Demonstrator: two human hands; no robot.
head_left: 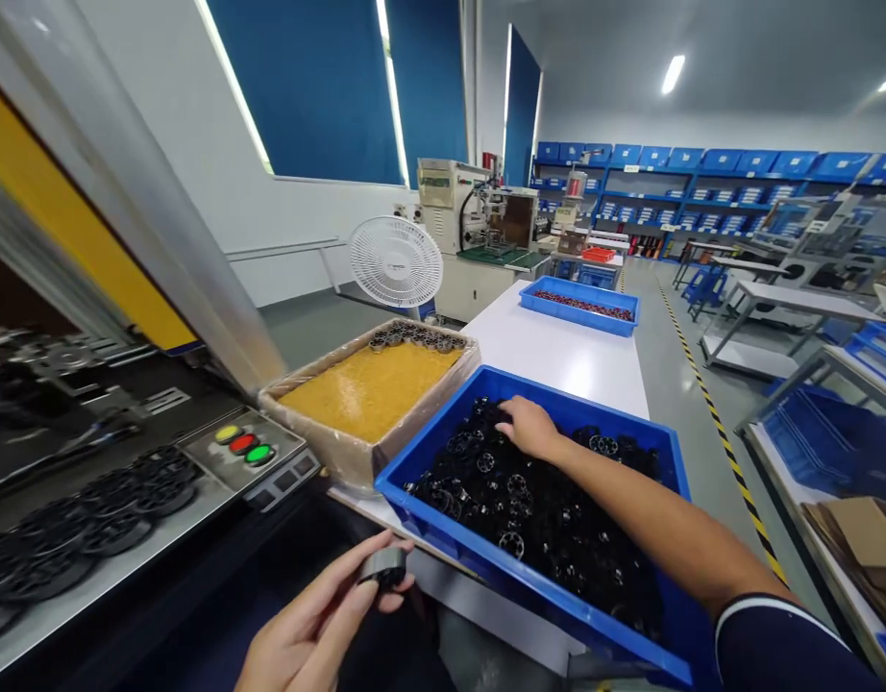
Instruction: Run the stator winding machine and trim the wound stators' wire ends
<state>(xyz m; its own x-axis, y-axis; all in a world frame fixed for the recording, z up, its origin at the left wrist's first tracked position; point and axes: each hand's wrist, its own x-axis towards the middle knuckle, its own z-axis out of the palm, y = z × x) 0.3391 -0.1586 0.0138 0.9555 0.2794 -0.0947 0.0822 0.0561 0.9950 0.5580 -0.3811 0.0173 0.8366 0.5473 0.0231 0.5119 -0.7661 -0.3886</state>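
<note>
My left hand (pixel 328 615) is closed around a short round part (pixel 383 567) with a smooth grey metal rim and a black spoked inside. It holds this part below the near edge of a deep blue bin (pixel 479 557). Inside the bin lies a heap of black round plastic parts (pixel 515 488), many with wheel-like spokes. My right hand (pixel 530 428) reaches over the bin's right side to the far part of the heap. Its thumb and fingers are apart and nothing shows between them, though the dark parts partly hide the fingertips.
Left of the bin stands a plastic-lined box (pixel 342 457) with yellow material and several round parts. A machine ledge with buttons (pixel 244 444) and a row of black parts (pixel 104 509) is at far left. Behind are a white fan (pixel 397 264) and a shallow blue tray (pixel 579 322).
</note>
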